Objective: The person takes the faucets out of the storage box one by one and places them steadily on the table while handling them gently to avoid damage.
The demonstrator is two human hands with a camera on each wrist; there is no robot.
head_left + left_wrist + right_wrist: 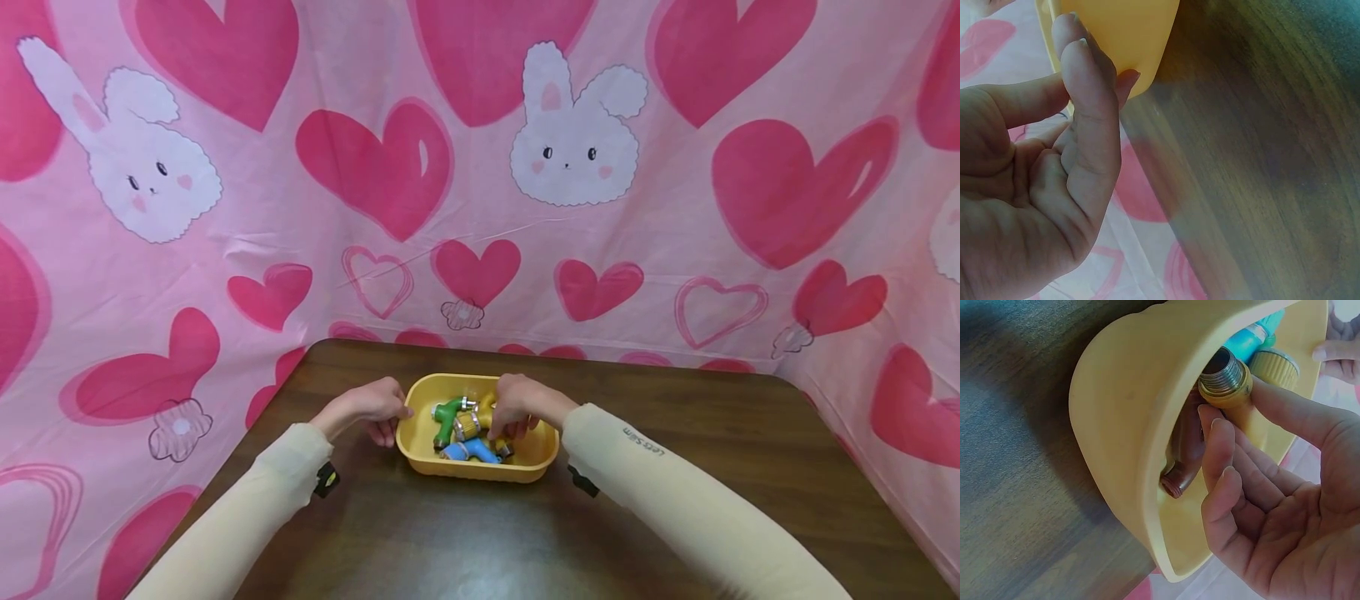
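A yellow tub (480, 470) holds several pipe-like fittings: a green one (446, 421), a blue one (472, 451) and a yellow one (468, 427) with a ribbed collar. My left hand (380, 408) pinches the tub's left rim; in the left wrist view its thumb and fingers (1091, 94) meet at the tub wall. Inside the tub, my right hand (517, 404) grips the yellow fitting. The right wrist view shows its threaded metal end (1222, 375) between thumb and fingers, with a brown fitting (1186, 447) below it.
The tub stands on a dark wooden table (675, 450). Behind and beside the table hangs a pink cloth (480, 208) with hearts and rabbits.
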